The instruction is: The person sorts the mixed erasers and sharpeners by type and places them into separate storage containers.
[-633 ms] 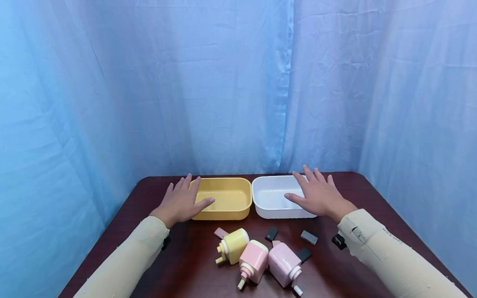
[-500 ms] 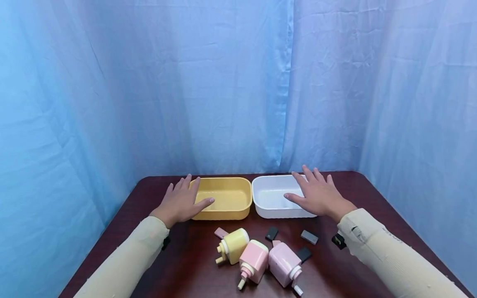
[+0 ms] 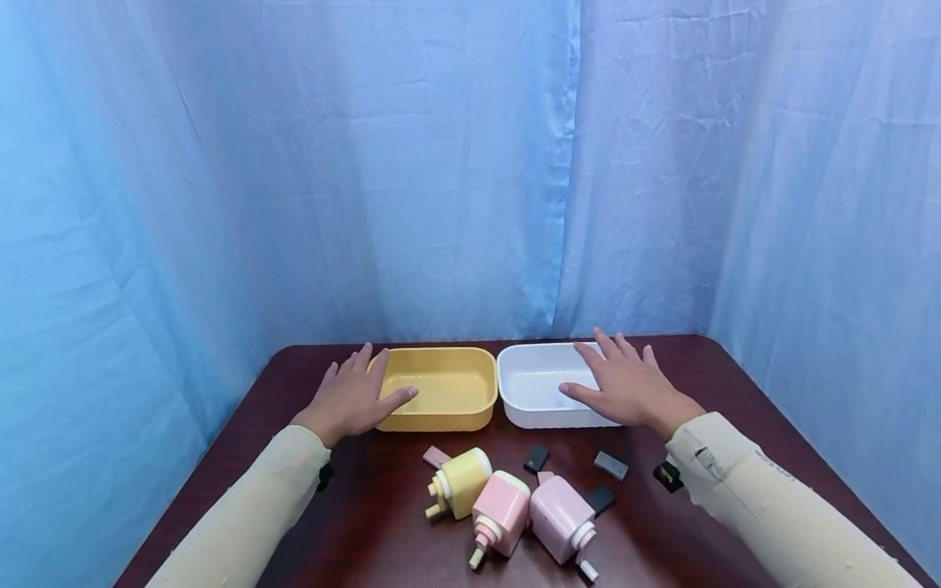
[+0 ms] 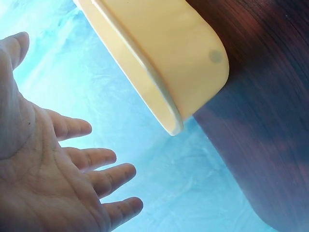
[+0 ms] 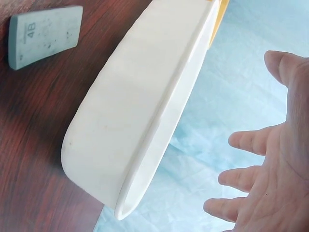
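Observation:
My left hand (image 3: 351,398) hovers with spread fingers over the left end of a yellow bin (image 3: 441,421); in the left wrist view its palm (image 4: 36,164) holds nothing. Above the right end of a white bin (image 3: 555,418) is my right hand (image 3: 632,384), fingers apart and nothing in them. Nearer me lie three crank pencil sharpeners: a yellow one (image 3: 466,483), a pink one (image 3: 503,513) and a lilac one (image 3: 560,516). Several erasers lie around them: a pink one (image 3: 435,456), a grey one (image 3: 611,465) marked 4B, and dark ones (image 3: 537,458).
Both bins stand side by side near the far edge of the dark red-brown table (image 3: 382,506). A pale blue curtain (image 3: 456,180) hangs behind the table and along both sides. Another dark eraser (image 3: 599,500) lies beside the lilac sharpener.
My left hand has shifted slightly to the left. The right hand has hardly moved. The bins, sharpeners and erasers lie as before, apart from a slight shift of the view.

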Demonstrator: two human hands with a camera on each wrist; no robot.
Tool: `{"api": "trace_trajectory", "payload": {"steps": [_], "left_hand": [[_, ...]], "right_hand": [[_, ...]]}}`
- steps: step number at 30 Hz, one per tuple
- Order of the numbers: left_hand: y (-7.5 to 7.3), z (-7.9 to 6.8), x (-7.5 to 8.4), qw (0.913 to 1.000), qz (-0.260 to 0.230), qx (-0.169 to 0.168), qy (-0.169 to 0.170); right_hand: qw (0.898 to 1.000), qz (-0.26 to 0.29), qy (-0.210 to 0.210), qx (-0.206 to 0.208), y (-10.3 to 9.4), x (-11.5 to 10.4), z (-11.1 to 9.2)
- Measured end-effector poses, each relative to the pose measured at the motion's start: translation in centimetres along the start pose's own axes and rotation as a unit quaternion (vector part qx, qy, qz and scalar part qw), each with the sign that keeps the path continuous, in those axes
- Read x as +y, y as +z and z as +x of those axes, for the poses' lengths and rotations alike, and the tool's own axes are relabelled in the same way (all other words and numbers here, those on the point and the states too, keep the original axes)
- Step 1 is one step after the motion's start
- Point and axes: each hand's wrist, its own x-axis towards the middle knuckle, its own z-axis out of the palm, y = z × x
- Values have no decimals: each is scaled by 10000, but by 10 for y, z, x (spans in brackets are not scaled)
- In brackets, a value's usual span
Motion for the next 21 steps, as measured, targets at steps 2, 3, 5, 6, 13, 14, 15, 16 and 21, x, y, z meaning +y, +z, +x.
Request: {"api": "trace_trajectory", "payload": {"steps": [2,3,5,6,13,14,15,16,21], "left_hand": [[2,0,-2,10000,-49,45,-3],[2,0,-3,9999,-85,84,-3],[5,0,-5,9997,-149,184,5],[6,0,-5,9995,-198,246,11],[17,-2,-4,9982,-471,365,-15],[18,-3,-4,9980,-497,389,0],[19,-4,-4,9978,-514,411,12],[20,-4,-4,9977,-522,432,10],[24,-9,-3,9967,-580,554,86]], "right_hand": [[10000,61,1,7,0,-1,-1],[9999,102,-2,13,0,-1,-2],[9997,223,-38,30,-1,-3,-3],[9996,283,-55,35,-1,-4,-4],[9977,624,-190,172,1,-12,-11],[9976,633,-207,196,2,-12,-13],[9975,645,-210,206,2,-13,-14],[9973,654,-234,224,3,-13,-15],[9961,790,-255,309,9,-9,-17]]}}
